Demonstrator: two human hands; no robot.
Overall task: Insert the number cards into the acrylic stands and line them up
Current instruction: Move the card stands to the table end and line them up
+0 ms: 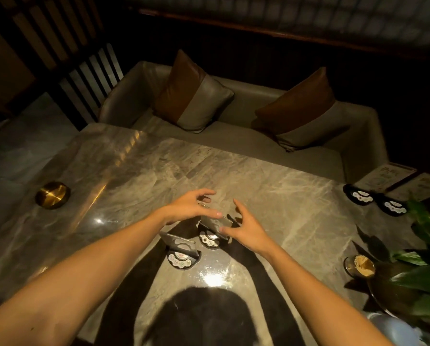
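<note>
Two round dark stands sit near the middle of the marble table [283, 196]. The nearer stand [182, 259] holds an upright clear card panel. The farther stand [210, 239] has a card panel [215, 222] in it, and both my hands are at that panel. My left hand [191, 207] reaches over it from the left, thumb touching its top edge. My right hand [246, 227] is at its right side, thumb against the panel, fingers spread. Two more dark stands [360, 196] [392, 206] lie without cards at the table's far right.
A brass ashtray [52, 194] sits at the left of the table. At the right are a toothpick holder [360, 265], a leafy plant [421, 258] in a pot and menu cards [393, 177]. A grey sofa [233, 136] with two cushions lies beyond the far edge.
</note>
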